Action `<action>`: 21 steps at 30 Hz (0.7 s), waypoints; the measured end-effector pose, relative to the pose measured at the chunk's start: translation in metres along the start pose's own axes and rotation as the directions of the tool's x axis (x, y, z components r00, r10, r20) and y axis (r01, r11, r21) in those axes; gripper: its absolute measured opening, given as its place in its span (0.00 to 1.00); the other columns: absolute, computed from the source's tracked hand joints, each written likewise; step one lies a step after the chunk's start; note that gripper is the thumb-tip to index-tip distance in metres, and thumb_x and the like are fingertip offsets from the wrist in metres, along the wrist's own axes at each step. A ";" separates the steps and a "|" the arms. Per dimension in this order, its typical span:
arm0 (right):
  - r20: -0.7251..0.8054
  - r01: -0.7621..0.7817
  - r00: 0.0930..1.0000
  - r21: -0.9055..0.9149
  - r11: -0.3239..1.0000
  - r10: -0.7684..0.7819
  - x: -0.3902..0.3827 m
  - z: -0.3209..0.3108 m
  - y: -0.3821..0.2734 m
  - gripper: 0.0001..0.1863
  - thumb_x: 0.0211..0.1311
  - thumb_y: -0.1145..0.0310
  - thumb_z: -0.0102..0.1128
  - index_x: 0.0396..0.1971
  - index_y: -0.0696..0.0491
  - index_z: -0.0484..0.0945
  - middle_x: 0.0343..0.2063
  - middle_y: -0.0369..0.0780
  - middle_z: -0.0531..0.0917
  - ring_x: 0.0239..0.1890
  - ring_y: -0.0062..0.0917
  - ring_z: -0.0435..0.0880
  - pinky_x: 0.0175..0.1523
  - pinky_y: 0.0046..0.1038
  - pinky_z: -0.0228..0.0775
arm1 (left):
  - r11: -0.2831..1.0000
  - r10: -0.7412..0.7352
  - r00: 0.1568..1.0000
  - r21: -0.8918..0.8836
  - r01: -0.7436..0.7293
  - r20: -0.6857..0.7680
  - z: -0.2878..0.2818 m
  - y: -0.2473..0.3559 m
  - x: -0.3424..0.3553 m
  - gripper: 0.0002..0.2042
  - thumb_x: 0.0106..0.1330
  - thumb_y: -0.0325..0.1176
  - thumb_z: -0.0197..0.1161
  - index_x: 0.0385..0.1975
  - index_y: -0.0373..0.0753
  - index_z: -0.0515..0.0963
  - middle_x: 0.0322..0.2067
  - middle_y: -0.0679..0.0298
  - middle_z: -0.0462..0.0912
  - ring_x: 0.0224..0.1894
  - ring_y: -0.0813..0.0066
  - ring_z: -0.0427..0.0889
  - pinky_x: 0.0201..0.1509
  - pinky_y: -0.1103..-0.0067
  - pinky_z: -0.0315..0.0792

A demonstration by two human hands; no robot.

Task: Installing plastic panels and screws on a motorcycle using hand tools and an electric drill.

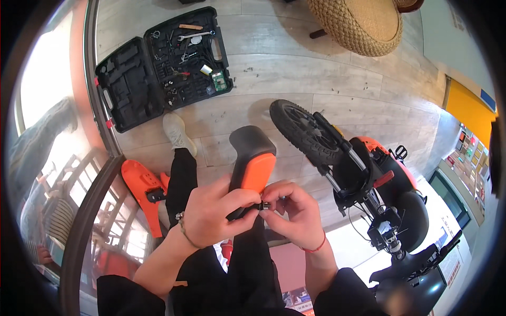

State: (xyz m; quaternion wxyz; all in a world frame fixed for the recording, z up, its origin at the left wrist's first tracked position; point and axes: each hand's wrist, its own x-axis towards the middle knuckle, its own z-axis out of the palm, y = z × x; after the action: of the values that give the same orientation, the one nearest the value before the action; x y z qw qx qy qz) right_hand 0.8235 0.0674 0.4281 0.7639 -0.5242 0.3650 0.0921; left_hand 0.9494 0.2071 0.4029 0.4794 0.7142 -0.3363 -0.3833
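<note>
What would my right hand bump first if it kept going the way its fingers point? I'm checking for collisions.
The right hand points left toward the left hand. It would first meet the small dark part pinched between them, by the orange and grey cover; depth there is hard to judge.

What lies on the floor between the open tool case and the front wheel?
In the head view, only bare wood floor lies between the tool case and the wheel, apart from a few tiny specks.
</note>
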 end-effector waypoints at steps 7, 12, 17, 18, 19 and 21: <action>0.065 0.230 0.973 -0.296 0.927 -0.221 0.003 0.000 -0.004 0.16 0.45 0.84 0.61 0.36 0.57 0.72 0.37 0.38 0.76 0.31 0.15 0.70 0.33 0.17 0.60 | 0.995 -0.060 0.998 -0.078 0.057 -0.033 0.001 -0.001 -0.003 0.15 0.42 0.27 0.69 0.32 0.48 0.78 0.24 0.68 0.73 0.21 0.74 0.77 0.22 0.81 0.69; -0.014 0.004 1.000 -0.242 0.970 -0.008 0.001 -0.003 0.000 0.08 0.53 0.76 0.62 0.34 0.57 0.76 0.29 0.36 0.77 0.23 0.13 0.69 0.27 0.17 0.60 | 0.998 -0.048 0.999 -0.035 0.048 -0.011 0.002 -0.002 -0.004 0.15 0.42 0.27 0.69 0.32 0.48 0.78 0.25 0.68 0.73 0.21 0.74 0.77 0.22 0.80 0.69; 0.014 -0.081 0.996 -0.212 0.974 0.086 0.000 -0.002 0.000 0.08 0.54 0.74 0.62 0.34 0.58 0.77 0.28 0.35 0.77 0.22 0.13 0.68 0.26 0.16 0.58 | 1.000 -0.008 1.000 0.017 0.008 -0.030 0.003 -0.003 -0.004 0.14 0.42 0.29 0.69 0.31 0.49 0.78 0.24 0.67 0.73 0.20 0.73 0.76 0.21 0.80 0.68; 0.017 -0.091 0.995 -0.171 0.981 0.095 -0.001 -0.001 0.001 0.08 0.54 0.75 0.62 0.35 0.58 0.77 0.28 0.34 0.77 0.22 0.12 0.68 0.26 0.16 0.57 | 1.000 0.001 0.999 0.023 -0.001 -0.039 0.004 -0.003 -0.004 0.14 0.42 0.29 0.69 0.30 0.49 0.78 0.24 0.67 0.72 0.20 0.72 0.75 0.20 0.79 0.68; 0.017 -0.091 0.995 -0.170 0.981 0.096 0.000 -0.001 0.002 0.08 0.54 0.75 0.62 0.35 0.58 0.77 0.28 0.34 0.77 0.22 0.12 0.68 0.26 0.16 0.57 | 1.000 0.001 0.999 0.023 0.000 -0.038 0.004 -0.003 -0.004 0.14 0.42 0.29 0.69 0.30 0.49 0.78 0.24 0.67 0.72 0.20 0.72 0.75 0.20 0.79 0.68; -0.008 -0.012 1.000 -0.107 0.994 0.011 0.000 -0.001 0.006 0.09 0.53 0.75 0.62 0.36 0.58 0.77 0.28 0.33 0.77 0.22 0.12 0.68 0.25 0.14 0.56 | 0.998 -0.022 1.000 0.051 0.023 -0.022 0.006 -0.004 -0.005 0.13 0.42 0.30 0.69 0.30 0.50 0.78 0.25 0.67 0.73 0.20 0.72 0.75 0.20 0.79 0.68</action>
State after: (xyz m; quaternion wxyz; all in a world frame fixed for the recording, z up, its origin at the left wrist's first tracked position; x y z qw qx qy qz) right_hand 0.8202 0.0695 0.4232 0.7327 -0.5627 0.3653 0.1142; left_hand 0.9423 0.2100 0.3988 0.4600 0.7343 -0.3328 -0.3721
